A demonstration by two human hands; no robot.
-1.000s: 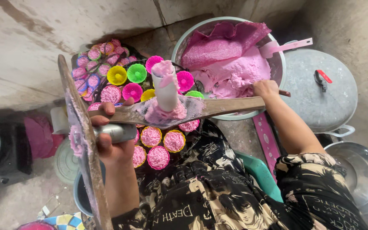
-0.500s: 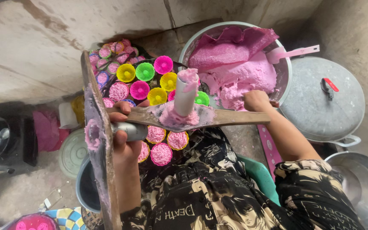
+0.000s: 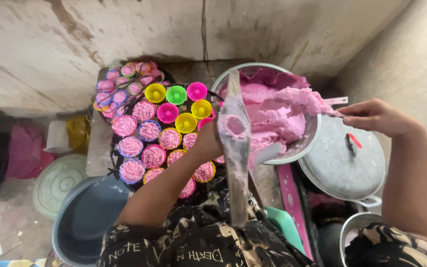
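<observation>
A makeshift floor-level cooking spot is showing: bare concrete walls [image 3: 273, 29] are enclosing a dough basin [image 3: 273, 113], colourful moulds [image 3: 176, 95] and metal pots [image 3: 344, 163].

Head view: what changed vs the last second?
The right hand left the wooden press and now lifts a lump of pink dough from the metal bowl. The press swung from crosswise to lengthwise. The left hand keeps holding it; the cups stayed put.

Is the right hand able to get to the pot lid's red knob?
Probably yes. The right hand hovers just above the lid, nothing lies between it and the knob, but its fingers pinch a tool carrying pink dough.
</observation>
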